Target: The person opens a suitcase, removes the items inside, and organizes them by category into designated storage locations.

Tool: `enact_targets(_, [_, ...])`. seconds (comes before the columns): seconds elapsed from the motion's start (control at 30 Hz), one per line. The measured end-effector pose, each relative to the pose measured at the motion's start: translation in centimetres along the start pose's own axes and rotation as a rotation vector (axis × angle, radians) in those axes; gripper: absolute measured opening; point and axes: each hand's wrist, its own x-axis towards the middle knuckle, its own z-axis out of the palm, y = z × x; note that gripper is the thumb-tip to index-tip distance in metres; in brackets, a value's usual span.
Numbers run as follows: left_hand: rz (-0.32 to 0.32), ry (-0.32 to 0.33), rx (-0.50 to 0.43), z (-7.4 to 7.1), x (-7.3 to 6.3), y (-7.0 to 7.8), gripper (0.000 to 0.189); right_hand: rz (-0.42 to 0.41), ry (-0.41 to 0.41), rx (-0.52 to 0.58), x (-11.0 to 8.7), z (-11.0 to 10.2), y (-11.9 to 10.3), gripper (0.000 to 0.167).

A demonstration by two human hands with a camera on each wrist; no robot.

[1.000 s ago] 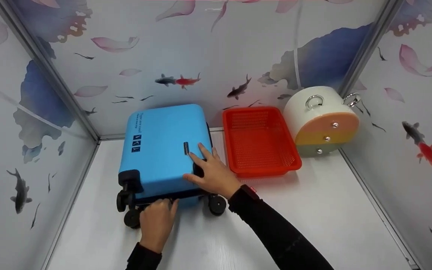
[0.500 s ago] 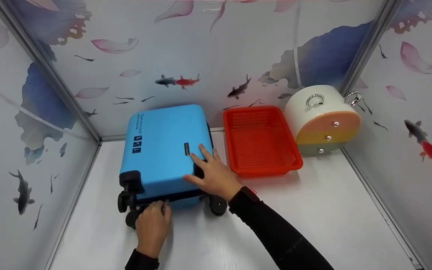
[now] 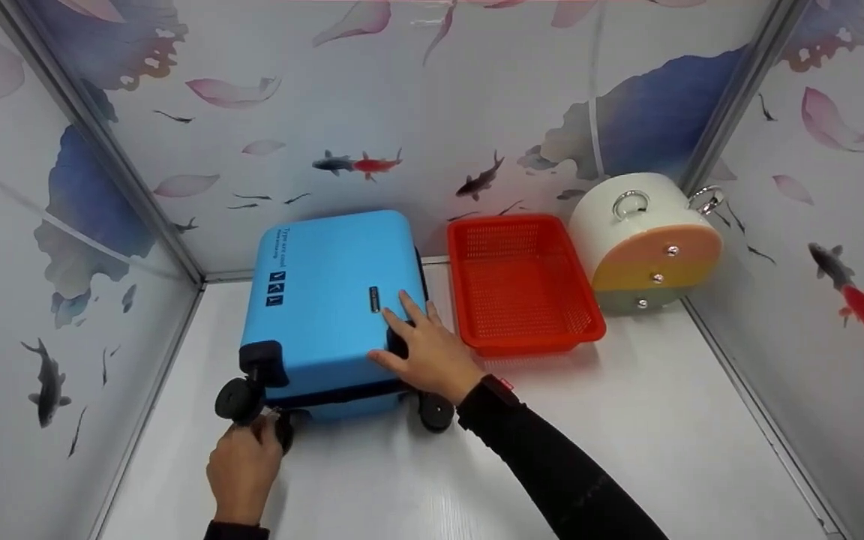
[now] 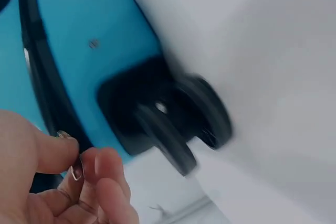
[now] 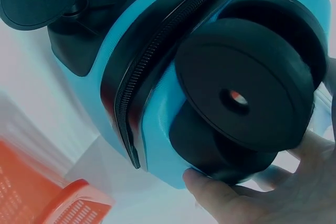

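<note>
A light blue hard-shell suitcase [image 3: 327,300] lies flat, its black wheels toward me. My left hand [image 3: 243,469] is at the near left corner, beside a wheel [image 3: 238,400]. In the left wrist view its thumb and forefinger pinch a small metal zipper pull [image 4: 77,169] at the black zipper strip. My right hand [image 3: 436,352] rests with spread fingers on the suitcase's near right corner, around a black wheel mount. The right wrist view shows the zipper [image 5: 137,77] running round that corner, its teeth closed, next to a large wheel [image 5: 247,87].
A red plastic basket [image 3: 526,349] stands right of the suitcase. Beyond it is a round white container [image 3: 589,199] with coloured drawer fronts and ring handles. Patterned panels enclose the white table [image 3: 552,450] at the back and both sides.
My left hand has moved left along the suitcase's near side, from its middle to the left corner. A wheel there has swivelled outward. The right hand has stayed in place.
</note>
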Motion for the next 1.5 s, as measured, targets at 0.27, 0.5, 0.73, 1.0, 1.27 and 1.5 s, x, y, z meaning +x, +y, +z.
enact_targets(0.27, [-0.044,0.085,-0.036,0.3,0.6,-1.0,0.025,0.009,0.007,0.0,-0.3,0.1,0.1,0.085])
enact_targets(0.5, [0.051,0.17,-0.083,0.8,4.0,-2.9,0.013,0.021,0.016,0.005,-0.7,0.0,-0.1,0.085])
enact_targets(0.73, [0.201,0.094,-0.158,1.1,7.4,-3.5,0.023,0.006,0.04,0.054,-0.9,0.1,0.6,0.082])
enact_targets(1.0, [0.058,0.172,-0.371,-2.9,7.1,-1.2,0.039,0.099,0.086,0.305,-1.8,2.0,3.0,0.089])
enact_targets(1.27, [0.457,0.058,-0.038,-3.8,4.6,6.1,0.07,0.151,0.133,0.674,-2.8,4.6,5.2,0.078])
enact_targets(1.5, [0.542,0.061,0.296,-0.6,3.6,7.7,0.123,0.144,0.122,0.77,-3.0,5.4,5.5,0.078])
